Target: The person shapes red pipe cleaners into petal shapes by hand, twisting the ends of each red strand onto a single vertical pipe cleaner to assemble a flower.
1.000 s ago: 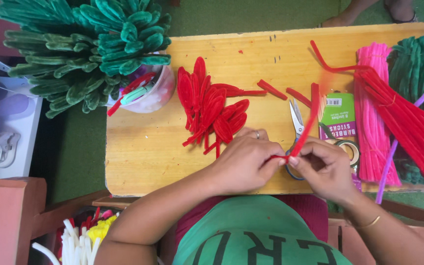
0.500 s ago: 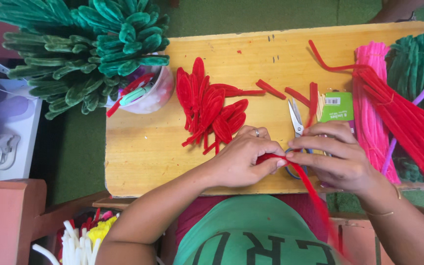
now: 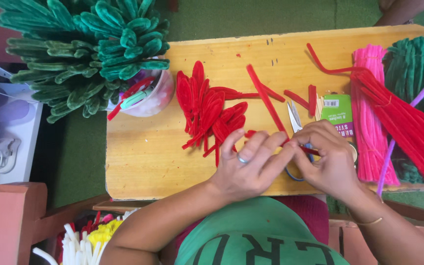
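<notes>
My left hand (image 3: 245, 169) and right hand (image 3: 331, 159) meet over the desk (image 3: 148, 162), fingers pinched shut on a red pipe cleaner (image 3: 266, 100). Scissors (image 3: 294, 115) lie beneath. Beyond: red petal pile (image 3: 207, 110), green leaf cluster (image 3: 84, 49).

- A fuzzy, matt red pipe cleaner (image 3: 267, 100) is being pinched.
- Smooth, bare pale wood is being shown by the surface (image 3: 148, 157).
- Shiny metal is being shown by the scissors (image 3: 294, 115).
</notes>
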